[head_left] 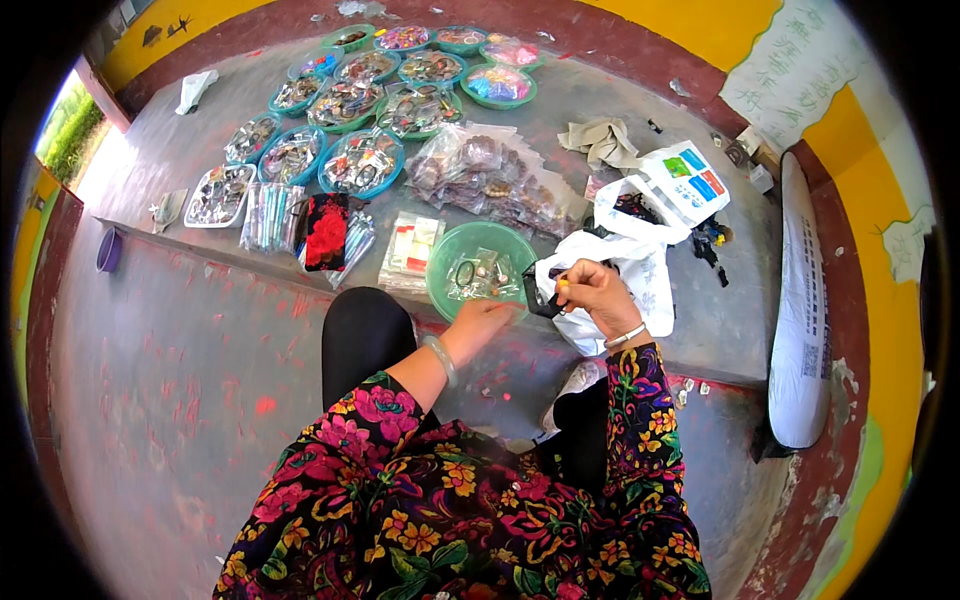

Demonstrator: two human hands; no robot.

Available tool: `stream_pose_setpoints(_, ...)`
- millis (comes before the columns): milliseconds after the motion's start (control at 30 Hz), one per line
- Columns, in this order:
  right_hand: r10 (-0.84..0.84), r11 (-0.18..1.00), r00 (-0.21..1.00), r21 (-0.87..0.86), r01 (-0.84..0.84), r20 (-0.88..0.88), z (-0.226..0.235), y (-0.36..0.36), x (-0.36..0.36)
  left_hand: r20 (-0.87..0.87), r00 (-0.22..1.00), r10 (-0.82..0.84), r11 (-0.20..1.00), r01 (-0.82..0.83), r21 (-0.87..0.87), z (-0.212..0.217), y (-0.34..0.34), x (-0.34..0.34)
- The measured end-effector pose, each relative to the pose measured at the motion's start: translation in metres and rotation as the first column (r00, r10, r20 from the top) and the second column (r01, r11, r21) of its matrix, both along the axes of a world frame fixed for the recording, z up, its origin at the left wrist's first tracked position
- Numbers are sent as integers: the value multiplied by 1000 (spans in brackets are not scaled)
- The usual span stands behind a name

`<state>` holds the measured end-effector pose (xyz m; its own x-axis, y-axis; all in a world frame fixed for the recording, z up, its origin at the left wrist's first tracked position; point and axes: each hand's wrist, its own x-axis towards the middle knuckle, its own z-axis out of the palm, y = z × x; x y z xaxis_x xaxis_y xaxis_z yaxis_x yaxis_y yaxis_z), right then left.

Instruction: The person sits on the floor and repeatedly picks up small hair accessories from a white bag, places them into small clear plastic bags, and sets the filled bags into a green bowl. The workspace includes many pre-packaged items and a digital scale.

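Floral-sleeved left hand (pixel 482 322) is resting open-fingered on the near rim of a green bowl (pixel 440 262), while the right hand (pixel 597 292) is pinching a small yellow bead (pixel 563 284) beside a white plastic bag (pixel 640 262).

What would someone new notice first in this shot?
First, the cluster of green and blue bowls packed with shiny packets at top centre. Nearer, the left hand rests at a green bowl. The right hand pinches a small yellow piece by a white bag.
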<state>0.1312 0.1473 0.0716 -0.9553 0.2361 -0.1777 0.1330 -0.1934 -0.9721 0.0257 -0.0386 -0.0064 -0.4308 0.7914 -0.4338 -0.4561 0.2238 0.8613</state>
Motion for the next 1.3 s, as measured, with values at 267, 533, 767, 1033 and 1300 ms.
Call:
stream_pose_setpoints(267, -52, 918, 994, 397, 10, 94, -15, -18, -12, 61, 998, 23, 1000, -22, -11, -6, 2, 0)
stream_pose_setpoints(533, 40, 426, 981, 892, 153, -187, -14, -44, -17, 45, 998, 32, 996, -28, -88, -7, 5, 2)
stream_pose_setpoints(767, 127, 149, 973, 973, 175, -195, -21, -53, -18, 57, 998, -8, 999, 10, -33, -33, 7, -2)
stream_pose_setpoints(1033, 109, 224, 973, 959, 175, -203, -20, -52, -18, 117, 992, 54, 998, -52, -23, -8, 5, 2)
stream_pose_setpoints(1300, 179, 68, 970, 986, 155, -165, -23, -51, -19, -64, 998, -26, 998, 22, -56, -35, 8, -2)
